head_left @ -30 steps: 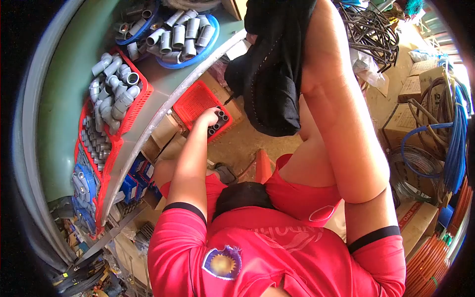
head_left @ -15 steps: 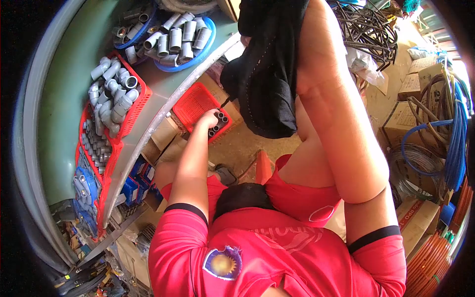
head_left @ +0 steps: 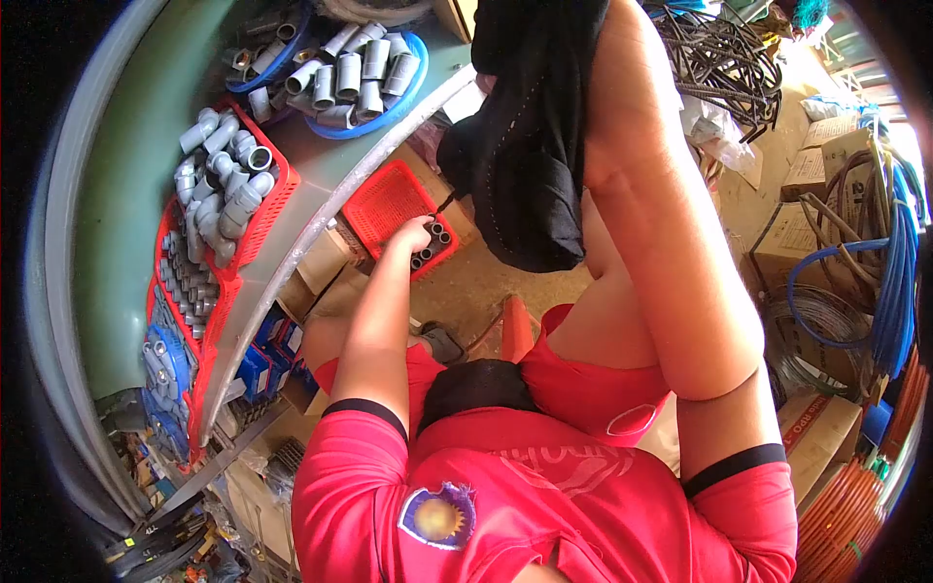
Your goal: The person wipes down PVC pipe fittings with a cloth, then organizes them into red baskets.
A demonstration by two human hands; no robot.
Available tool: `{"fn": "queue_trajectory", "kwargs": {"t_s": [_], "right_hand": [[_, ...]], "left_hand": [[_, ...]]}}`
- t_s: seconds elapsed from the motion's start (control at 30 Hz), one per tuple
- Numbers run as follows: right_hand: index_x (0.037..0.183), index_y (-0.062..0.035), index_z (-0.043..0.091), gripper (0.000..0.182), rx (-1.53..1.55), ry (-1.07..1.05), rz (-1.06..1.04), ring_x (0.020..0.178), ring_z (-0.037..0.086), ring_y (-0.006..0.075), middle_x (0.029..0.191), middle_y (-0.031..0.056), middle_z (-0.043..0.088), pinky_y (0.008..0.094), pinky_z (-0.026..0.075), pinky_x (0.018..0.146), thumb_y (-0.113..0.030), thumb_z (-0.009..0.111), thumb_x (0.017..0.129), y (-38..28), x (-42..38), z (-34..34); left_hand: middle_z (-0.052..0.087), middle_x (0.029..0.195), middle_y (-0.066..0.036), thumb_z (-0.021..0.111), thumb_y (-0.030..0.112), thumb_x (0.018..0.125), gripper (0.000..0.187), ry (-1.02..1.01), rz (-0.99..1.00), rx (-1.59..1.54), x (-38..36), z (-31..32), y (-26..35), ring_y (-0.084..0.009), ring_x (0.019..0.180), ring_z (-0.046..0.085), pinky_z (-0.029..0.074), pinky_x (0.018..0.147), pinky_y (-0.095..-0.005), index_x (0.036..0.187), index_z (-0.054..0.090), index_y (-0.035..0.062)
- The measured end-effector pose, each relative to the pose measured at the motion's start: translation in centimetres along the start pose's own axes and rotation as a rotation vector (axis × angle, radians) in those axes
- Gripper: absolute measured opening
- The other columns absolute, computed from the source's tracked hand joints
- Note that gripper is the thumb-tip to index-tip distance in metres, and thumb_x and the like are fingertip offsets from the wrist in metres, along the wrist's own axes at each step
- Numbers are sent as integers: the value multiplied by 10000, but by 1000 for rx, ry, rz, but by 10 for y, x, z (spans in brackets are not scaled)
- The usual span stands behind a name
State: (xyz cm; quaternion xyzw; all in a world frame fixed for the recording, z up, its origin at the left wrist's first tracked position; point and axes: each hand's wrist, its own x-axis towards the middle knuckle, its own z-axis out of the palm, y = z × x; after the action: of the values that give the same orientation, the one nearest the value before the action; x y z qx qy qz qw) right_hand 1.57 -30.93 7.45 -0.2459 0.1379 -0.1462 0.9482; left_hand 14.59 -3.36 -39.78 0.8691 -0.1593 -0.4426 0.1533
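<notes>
My left hand [head_left: 414, 234] reaches down into a red plastic basket [head_left: 381, 201] below the counter. Its fingers are curled over a grey pipe fitting at the near end of the basket, and they partly hide it. Several grey pipe fittings [head_left: 437, 229] stand upright beside the fingers, their round openings facing up. My right forearm [head_left: 637, 146] is raised close to the camera, and the hand lies beyond the top edge. A black cloth [head_left: 530, 165] hangs beside that forearm; what holds it up is out of sight.
On the green counter [head_left: 126, 253] at left are red baskets [head_left: 277, 209] of grey elbows and a blue basket [head_left: 416, 92] of couplings. Blue boxes [head_left: 255, 369] sit under it. At right are cartons [head_left: 821, 428], blue coils [head_left: 899, 282] and bent steel bars [head_left: 724, 63].
Almost nothing differs. My left hand stays at the fittings in the basket, and the view has shifted very slightly.
</notes>
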Motion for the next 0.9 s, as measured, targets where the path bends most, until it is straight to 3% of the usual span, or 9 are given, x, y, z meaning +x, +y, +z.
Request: {"fn": "queue_trajectory", "kwargs": {"t_s": [0.3,0.6,0.9], "right_hand": [[1075,-57,670,471,-21,-38,-4,779,610,160,882,31,658,292,502,673,-499,522,1014,1,6,-6],[1098,-43,670,487,-87,64,-13,773,607,159,882,38,656,289,498,668,-499,522,1011,2,-2,8],[1083,-51,660,463,-7,-15,13,769,606,160,882,34,651,295,499,666,-492,544,1004,2,1,3]], "left_hand": [[656,1298,-170,474,-67,794,575,-37,-44,-10,3,-5,-2,-303,1237,605,474,1019,-390,1318,617,122],[607,1384,-175,441,-89,763,689,-58,23,18,-4,-1,1,-318,1301,562,441,1076,-381,1402,569,135],[588,1407,-189,421,-131,707,791,-68,32,6,-11,-13,-2,-318,1327,544,430,1092,-365,1436,554,147]]}}
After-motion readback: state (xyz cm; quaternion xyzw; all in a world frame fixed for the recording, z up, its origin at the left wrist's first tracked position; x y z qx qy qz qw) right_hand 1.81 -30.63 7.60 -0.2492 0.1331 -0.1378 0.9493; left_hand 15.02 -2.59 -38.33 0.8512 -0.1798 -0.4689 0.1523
